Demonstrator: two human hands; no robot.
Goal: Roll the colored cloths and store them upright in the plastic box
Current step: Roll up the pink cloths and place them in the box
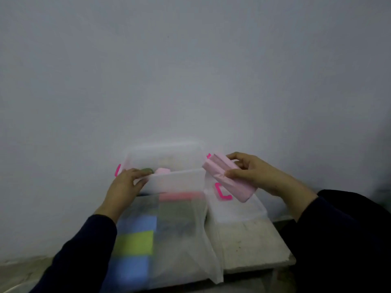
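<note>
A translucent plastic box (177, 180) with pink clips stands against the wall. My left hand (124, 187) grips its near left rim and the box tilts toward me. Inside, the tops of a green roll (148, 170) and a pink roll (162, 171) show. My right hand (251, 172) holds a rolled pale pink cloth (226, 176) just right of the box, above the lid. Folded cloths in blue (139, 224), green (135, 243), blue and red (179, 196) lie inside a sheer white bag (190, 240) in front of the box.
The box's translucent lid (237, 210) with a pink handle (222, 192) lies flat to the right on a white table (254, 250). A plain grey wall rises right behind the box. The table's front edge runs near the bottom.
</note>
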